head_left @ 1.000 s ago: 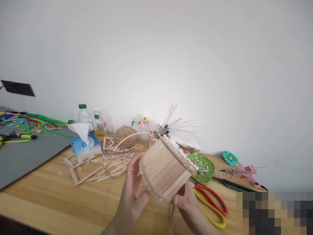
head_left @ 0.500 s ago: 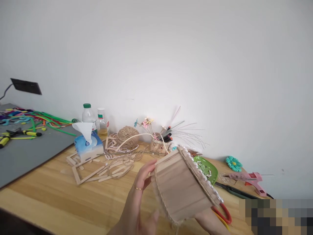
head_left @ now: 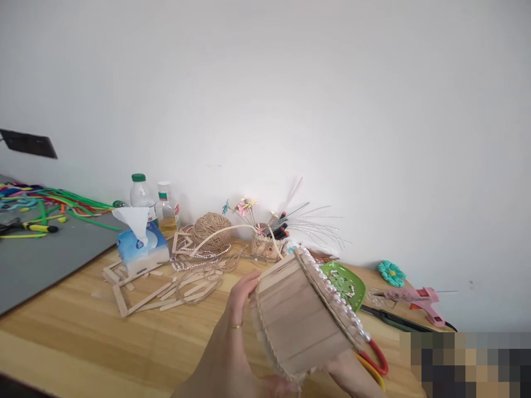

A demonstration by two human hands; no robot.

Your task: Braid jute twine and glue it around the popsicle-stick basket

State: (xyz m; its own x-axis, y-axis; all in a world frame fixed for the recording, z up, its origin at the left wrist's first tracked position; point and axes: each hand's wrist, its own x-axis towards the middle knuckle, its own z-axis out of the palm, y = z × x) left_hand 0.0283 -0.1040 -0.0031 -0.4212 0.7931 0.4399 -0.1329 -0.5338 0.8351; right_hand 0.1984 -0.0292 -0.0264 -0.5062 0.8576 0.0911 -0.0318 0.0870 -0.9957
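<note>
A craft-stick basket (head_left: 302, 320) is tilted on its side above the table, its slatted wall facing me. White pearl beads (head_left: 338, 296) line one rim, and braided twine edges the other. My left hand (head_left: 232, 337), with a ring on one finger, is closed around the twine-edged end, fingers at the top and thumb low. From the lower right, my right hand (head_left: 352, 376) supports the basket, its fingers hidden behind it. Just beside that hand are a red curved handle (head_left: 378, 358) and a yellow one (head_left: 371, 371).
Behind the basket lie a green dish (head_left: 352, 287) with beads, a pink glue gun (head_left: 423, 301) and a turquoise flower (head_left: 391, 273). Leftward are a twine ball (head_left: 212, 230), loose craft sticks (head_left: 145, 301), a tissue pack (head_left: 143, 249) and bottles (head_left: 141, 193). Pipe cleaners (head_left: 62, 199) cover a grey mat (head_left: 53, 260).
The view has shifted slightly, so the table things sit further left. The basket has turned a little and moved slightly left in view, still held in both hands.
</note>
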